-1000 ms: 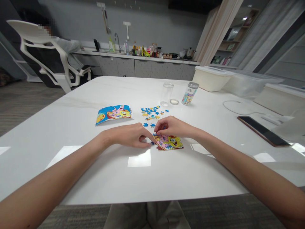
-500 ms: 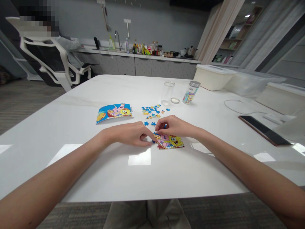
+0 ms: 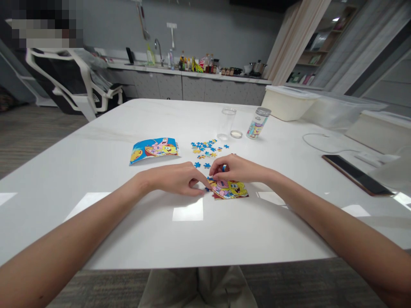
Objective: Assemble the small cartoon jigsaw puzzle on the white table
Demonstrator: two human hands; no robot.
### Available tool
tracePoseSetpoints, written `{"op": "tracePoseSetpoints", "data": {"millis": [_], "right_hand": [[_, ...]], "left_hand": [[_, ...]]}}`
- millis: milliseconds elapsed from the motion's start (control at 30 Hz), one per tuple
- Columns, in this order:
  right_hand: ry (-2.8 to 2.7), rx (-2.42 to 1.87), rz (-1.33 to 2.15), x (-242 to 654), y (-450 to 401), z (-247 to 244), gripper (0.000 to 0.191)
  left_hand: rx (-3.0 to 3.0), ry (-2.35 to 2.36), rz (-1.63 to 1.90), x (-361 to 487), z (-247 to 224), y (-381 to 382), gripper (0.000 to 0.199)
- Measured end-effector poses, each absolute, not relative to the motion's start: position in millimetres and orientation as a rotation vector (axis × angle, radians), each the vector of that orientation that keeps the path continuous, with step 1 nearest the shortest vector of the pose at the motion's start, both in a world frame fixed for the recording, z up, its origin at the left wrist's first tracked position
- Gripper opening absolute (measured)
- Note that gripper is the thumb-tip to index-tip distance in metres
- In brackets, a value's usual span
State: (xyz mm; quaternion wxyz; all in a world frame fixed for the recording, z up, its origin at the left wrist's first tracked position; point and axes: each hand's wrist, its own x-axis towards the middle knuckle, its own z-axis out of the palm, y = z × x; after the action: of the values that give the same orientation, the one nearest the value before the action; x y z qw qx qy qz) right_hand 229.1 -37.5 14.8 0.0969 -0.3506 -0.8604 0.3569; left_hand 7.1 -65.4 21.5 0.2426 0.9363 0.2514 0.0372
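Joined puzzle section [image 3: 231, 190] lies flat on the white table [image 3: 144, 241], just below & right of frame ctr, approx. square to the person, prob. so the pic reads upright. L hand [image 3: 180, 178] comes in from lower left: index tip down on the section's left edge, thumb apart from it, nothing clamped that I can see; looks like a press to stop the section sliding on a smooth top. R hand [image 3: 236, 167] is arched over the section's top edge, thumb & fingertips curled close at its upper left corner; can't tell if a pc is pinched there, fingers block the view. Two blue pcs [image 3: 202, 165] sit just above the hands, loose pile [image 3: 205, 148] a bit further up, ctr of frame, prob. for short reach w/o crowding the section. Picture sheet [image 3: 156, 149], left of ctr, bows up off the table, printed side up & facing the person, presumably as ref. Clear jar [image 3: 226, 122], its lid [image 3: 236, 134] beside it & printed can [image 3: 257, 124] stand upper right of ctr, out of the hands' way. Phone [image 3: 355, 174] lies far right, well apart.
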Motion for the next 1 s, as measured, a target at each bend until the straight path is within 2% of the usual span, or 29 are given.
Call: {"op": "tracePoseSetpoints", "data": {"millis": [467, 1000], "right_hand": [[-2.531, -1.171, 0.882, 240, -32, 26, 0.019], [-2.353, -1.428, 0.731, 248, -17, 17, 0.015]], "left_hand": [[2.702, 0.977, 0.118, 1, 17, -57, 0.025], [2.676, 0.968, 0.076, 4, 18, -60, 0.027]]}}
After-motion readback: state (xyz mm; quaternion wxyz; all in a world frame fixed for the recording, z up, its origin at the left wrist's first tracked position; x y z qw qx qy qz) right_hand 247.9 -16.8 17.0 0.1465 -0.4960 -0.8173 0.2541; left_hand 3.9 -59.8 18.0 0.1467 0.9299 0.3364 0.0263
